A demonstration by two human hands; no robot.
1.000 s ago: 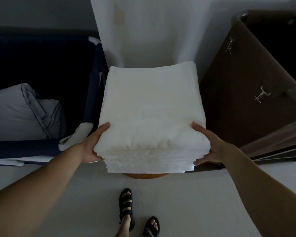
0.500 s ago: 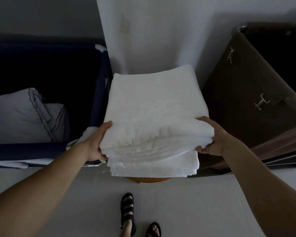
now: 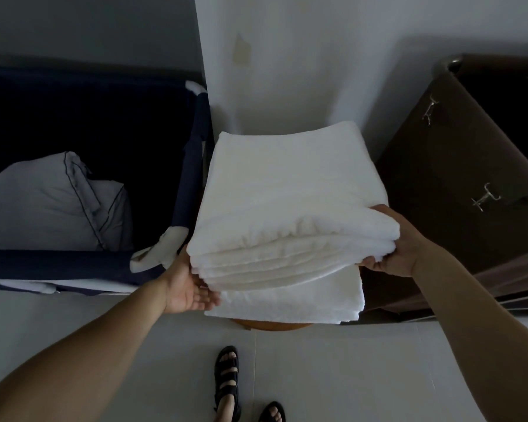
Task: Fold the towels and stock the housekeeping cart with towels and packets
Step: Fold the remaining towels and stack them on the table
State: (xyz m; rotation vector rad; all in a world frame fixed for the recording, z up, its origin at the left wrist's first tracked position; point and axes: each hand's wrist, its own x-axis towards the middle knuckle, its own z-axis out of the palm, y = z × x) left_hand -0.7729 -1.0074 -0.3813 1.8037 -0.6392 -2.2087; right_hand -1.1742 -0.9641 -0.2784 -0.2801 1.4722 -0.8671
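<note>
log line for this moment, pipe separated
state: upper towels held above bottom towel on wooden stool | left hand: supports them from below | right hand: grips their right edge

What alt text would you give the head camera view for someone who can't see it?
Two bare hands hold the upper folded white towels off a bottom white towel on a round wooden stool: the left hand supports from beneath, the right hand pinches the edge. A dark blue fabric bin stands left, a brown cabinet right.
</note>
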